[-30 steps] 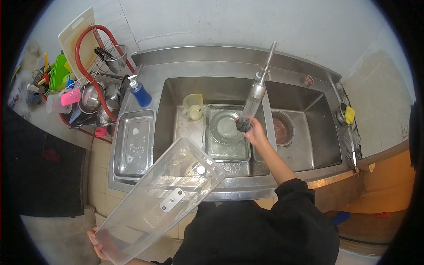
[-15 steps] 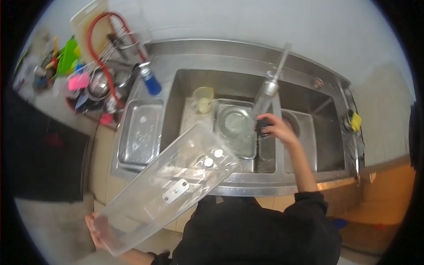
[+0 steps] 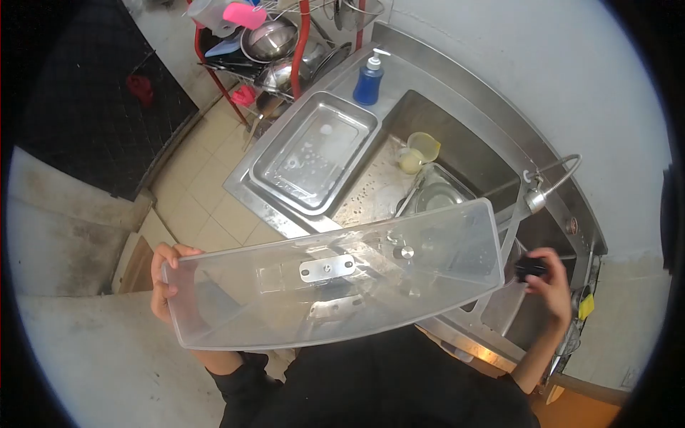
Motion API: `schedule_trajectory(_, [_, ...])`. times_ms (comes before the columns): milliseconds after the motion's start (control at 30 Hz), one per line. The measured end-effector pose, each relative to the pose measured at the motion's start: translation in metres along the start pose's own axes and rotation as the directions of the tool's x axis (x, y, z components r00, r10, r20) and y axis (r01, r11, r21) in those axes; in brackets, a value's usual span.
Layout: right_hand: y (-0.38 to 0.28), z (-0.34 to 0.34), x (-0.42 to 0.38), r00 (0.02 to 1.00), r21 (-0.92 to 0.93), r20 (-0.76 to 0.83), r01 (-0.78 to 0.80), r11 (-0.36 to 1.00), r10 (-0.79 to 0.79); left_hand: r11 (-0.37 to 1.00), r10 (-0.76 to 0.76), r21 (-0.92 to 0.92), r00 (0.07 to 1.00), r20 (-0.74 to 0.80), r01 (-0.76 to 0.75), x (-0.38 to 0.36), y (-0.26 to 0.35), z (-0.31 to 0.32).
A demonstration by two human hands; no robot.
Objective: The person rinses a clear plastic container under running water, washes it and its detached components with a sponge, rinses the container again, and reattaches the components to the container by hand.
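Observation:
A long, clear plastic bin [image 3: 399, 314] is held tilted across the front of my body. My left hand [image 3: 168, 282] grips its left end, with the fingers over the rim. A white plate with screw holes [image 3: 327, 268] shows on the bin's bottom. My right hand [image 3: 555, 289] is off the bin's right end, above the right sink basin. Its fingers are closed around a small black scrubber [image 3: 530, 268], whose exact shape is partly hidden.
The left sink basin [image 3: 464, 121] holds a yellowish measuring jug [image 3: 424, 146] and a metal tray [image 3: 446, 175]. On the counter are a wet metal tray [image 3: 271, 167] and a blue pump bottle [image 3: 367, 84]. A faucet [image 3: 536, 200] stands behind the basins. A red-framed rack [image 3: 295, 68] holds bowls.
My view has turned left. The bin has swung from a steep slant to nearly level. My right hand has moved away from the left basin and faucet with the black scrubber.

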State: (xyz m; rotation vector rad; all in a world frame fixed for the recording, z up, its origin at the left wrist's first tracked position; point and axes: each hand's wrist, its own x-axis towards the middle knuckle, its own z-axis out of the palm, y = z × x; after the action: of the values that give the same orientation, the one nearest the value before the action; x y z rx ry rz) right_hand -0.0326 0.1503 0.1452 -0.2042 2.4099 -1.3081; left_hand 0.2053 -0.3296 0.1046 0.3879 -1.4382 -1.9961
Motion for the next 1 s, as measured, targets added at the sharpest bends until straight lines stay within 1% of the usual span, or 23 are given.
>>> schedule_trajectory(67, [0.021, -0.017, -0.012, 0.995, 0.483, -0.027, 0.101, 0.87, -0.101, 0.999, -0.019, -0.026, 1.0, -0.022, 0.019, 0.001, -0.001, -0.001])
schedule_trajectory(100, [0.06, -0.022, -0.004, 0.966, 0.692, 0.025, 0.167, 0.702, -0.255, 0.998, -0.031, -0.049, 0.999, -0.038, 0.029, 0.0, -0.002, -0.001])
schedule_trajectory(133, [0.072, 0.005, -0.004, 0.983, 0.842, -0.14, 0.183, 0.508, -0.122, 0.998, -0.038, -0.056, 0.998, -0.056, 0.035, 0.0, -0.002, 0.003])
schedule_trajectory(167, [0.078, 0.026, 0.013, 0.997, 0.404, -0.065, 0.054, 0.913, -0.031, 0.996, -0.009, -0.086, 0.994, -0.109, 0.0, 0.001, -0.002, 0.008])
schedule_trajectory(200, [0.075, 0.035, 0.018, 0.998, 0.111, -0.057, -0.017, 0.994, 0.023, 0.993, 0.022, -0.112, 0.986, -0.163, -0.041, 0.002, -0.002, 0.01])
schedule_trajectory(233, [0.072, 0.044, 0.023, 0.996, -0.193, -0.048, -0.085, 0.977, 0.077, 0.993, 0.019, -0.113, 0.985, -0.172, -0.039, 0.003, -0.001, 0.007])
schedule_trajectory(300, [0.039, 0.036, 0.024, 0.973, -0.556, -0.141, 0.075, 0.828, -0.183, 0.986, 0.013, -0.163, 0.992, -0.129, -0.034, 0.003, -0.005, 0.005])
schedule_trajectory(333, [-0.012, 0.033, 0.02, 0.934, -0.652, -0.149, 0.155, 0.742, -0.326, 0.987, -0.003, -0.162, 0.99, -0.144, -0.021, 0.001, -0.005, 0.007])
schedule_trajectory(367, [-0.068, 0.043, 0.009, 0.852, -0.772, -0.208, 0.159, 0.615, -0.481, 0.984, -0.006, -0.177, 0.985, -0.174, -0.025, 0.003, -0.004, 0.01])
schedule_trajectory(400, [-0.105, 0.048, -0.002, 0.817, -0.57, -0.275, 0.285, 0.77, -0.506, 0.98, -0.004, -0.197, 0.979, -0.204, -0.037, 0.005, -0.004, 0.013])
schedule_trajectory(433, [-0.133, 0.052, -0.013, 0.787, -0.328, -0.349, 0.406, 0.853, -0.509, 0.979, -0.008, -0.199, 0.978, -0.208, -0.034, 0.006, -0.004, 0.014])
schedule_trajectory(467, [-0.156, 0.055, -0.022, 0.829, -0.27, -0.173, 0.48, 0.835, -0.532, 0.976, -0.018, -0.217, 0.979, -0.201, -0.026, 0.006, -0.003, 0.015])
schedule_trajectory(500, [-0.18, 0.072, -0.019, 0.861, -0.414, 0.161, 0.502, 0.759, -0.482, 0.971, -0.029, -0.237, 0.98, -0.195, -0.019, 0.006, -0.002, 0.016])
schedule_trajectory(533, [-0.205, 0.089, -0.015, 0.776, -0.487, 0.519, 0.612, 0.623, -0.357, 0.969, -0.037, -0.247, 0.979, -0.199, -0.014, 0.006, -0.001, 0.019])
schedule_trajectory(567, [-0.229, 0.106, -0.011, 0.606, -0.438, 0.769, 0.731, 0.522, -0.203, 0.968, -0.048, -0.25, 0.977, -0.209, -0.006, 0.006, 0.001, 0.022])
schedule_trajectory(600, [-0.221, 0.132, -0.003, 0.66, -0.375, 0.748, 0.506, 0.777, -0.069, 0.968, -0.057, -0.252, 0.974, -0.22, 0.0, 0.006, 0.001, 0.021])
schedule_trajectory(633, [-0.211, 0.156, 0.001, 0.718, -0.311, 0.69, 0.176, 0.934, 0.095, 0.966, -0.062, -0.26, 0.972, -0.226, 0.001, 0.005, 0.001, 0.017])
schedule_trajectory(700, [-0.177, 0.19, 0.033, 0.555, -0.349, 0.733, -0.19, 0.918, 0.393, 0.964, -0.056, -0.264, 0.997, -0.046, 0.042, 0.003, -0.001, 0.006])
schedule_trajectory(767, [-0.141, 0.227, 0.044, 0.526, -0.33, 0.685, -0.394, 0.858, 0.505, 0.965, -0.061, -0.258, 0.998, -0.034, 0.05, 0.003, 0.001, 0.005])
schedule_trajectory(833, [-0.104, 0.262, 0.056, 0.549, -0.341, 0.668, -0.374, 0.863, 0.502, 0.966, -0.07, -0.25, 0.997, -0.022, 0.062, 0.003, 0.003, 0.009])
schedule_trajectory(900, [-0.06, 0.293, 0.074, 0.579, -0.375, 0.693, -0.22, 0.901, 0.43, 0.937, -0.099, -0.343, 0.991, -0.089, 0.062, 0.003, 0.004, 0.013])
schedule_trajectory(933, [-0.048, 0.305, 0.079, 0.58, -0.38, 0.689, -0.223, 0.898, 0.435, 0.935, -0.102, -0.349, 0.991, -0.089, 0.065, 0.003, 0.005, 0.012])
schedule_trajectory(1000, [-0.032, 0.32, 0.084, 0.62, -0.409, 0.683, -0.115, 0.905, 0.387, 0.915, -0.146, -0.388, 0.987, -0.065, 0.109, 0.001, 0.005, 0.008])
